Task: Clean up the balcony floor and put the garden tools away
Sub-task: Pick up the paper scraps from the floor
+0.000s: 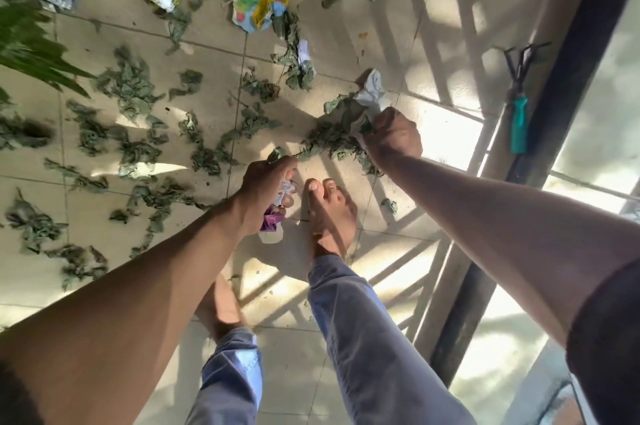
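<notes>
Our right hand (393, 135) clamps leaves and paper (370, 92), our left hand (266, 182) grips wrappers (272, 218); the rake (518, 105) lies right, nearer our right hand.

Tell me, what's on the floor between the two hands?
In the head view, dry leaves lie on the tiles between the left hand and the right hand, and the person's bare foot stands just below that gap.
</notes>
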A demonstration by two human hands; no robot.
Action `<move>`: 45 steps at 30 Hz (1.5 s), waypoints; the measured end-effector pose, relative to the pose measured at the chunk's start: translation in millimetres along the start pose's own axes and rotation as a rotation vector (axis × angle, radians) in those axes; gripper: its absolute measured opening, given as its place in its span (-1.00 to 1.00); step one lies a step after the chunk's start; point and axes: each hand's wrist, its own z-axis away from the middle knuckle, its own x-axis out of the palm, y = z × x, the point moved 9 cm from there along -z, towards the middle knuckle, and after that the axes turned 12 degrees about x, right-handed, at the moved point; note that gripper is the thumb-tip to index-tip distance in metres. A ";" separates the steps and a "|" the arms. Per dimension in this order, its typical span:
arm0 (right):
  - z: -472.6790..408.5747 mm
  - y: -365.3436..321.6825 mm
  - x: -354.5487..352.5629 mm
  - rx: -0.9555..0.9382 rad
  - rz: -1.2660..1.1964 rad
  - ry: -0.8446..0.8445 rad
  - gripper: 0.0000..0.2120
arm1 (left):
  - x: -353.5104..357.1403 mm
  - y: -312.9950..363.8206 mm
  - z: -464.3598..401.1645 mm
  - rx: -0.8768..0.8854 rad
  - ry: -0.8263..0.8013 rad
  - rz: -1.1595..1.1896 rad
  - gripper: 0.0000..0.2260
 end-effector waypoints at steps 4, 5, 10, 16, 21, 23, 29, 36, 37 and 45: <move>14.5 -2.0 -9.0 0.028 -0.131 0.027 -0.80 | -11.1 -4.5 7.3 0.025 0.023 -0.064 -0.70; 20.1 -2.1 -11.5 0.032 -0.199 0.009 -0.80 | -13.4 -7.1 10.1 0.028 0.022 -0.069 -0.70; 64.8 -13.0 -41.4 0.073 -0.469 -0.168 -0.84 | -12.6 -0.5 29.6 0.030 0.046 -0.067 -0.69; 128.9 -47.9 -31.3 0.041 -0.715 -0.739 -0.60 | -0.8 16.3 31.1 -0.053 0.029 0.184 -0.76; 159.3 -64.6 -19.7 -0.053 -0.686 -0.772 -0.80 | 22.6 42.8 28.4 0.023 -0.129 0.372 -0.58; 161.3 -67.2 -13.9 -0.099 -0.649 -0.718 -0.84 | 23.1 47.9 27.7 0.046 -0.163 0.373 -0.55; 161.5 -79.8 -8.7 -0.291 -0.494 -0.502 -0.91 | 23.0 58.9 33.3 0.103 -0.163 0.432 -0.44; 132.1 -75.2 -23.5 -0.302 -0.226 -0.205 -0.75 | 28.8 48.2 30.3 -0.049 -0.072 0.329 -0.73; 129.4 -78.7 -25.5 -0.357 -0.197 -0.212 -0.73 | 27.3 46.5 26.5 -0.066 -0.050 0.301 -0.77; 45.1 -71.4 -47.0 -0.450 0.118 0.030 -0.57 | 10.7 31.6 -7.1 -0.081 0.082 0.205 -0.69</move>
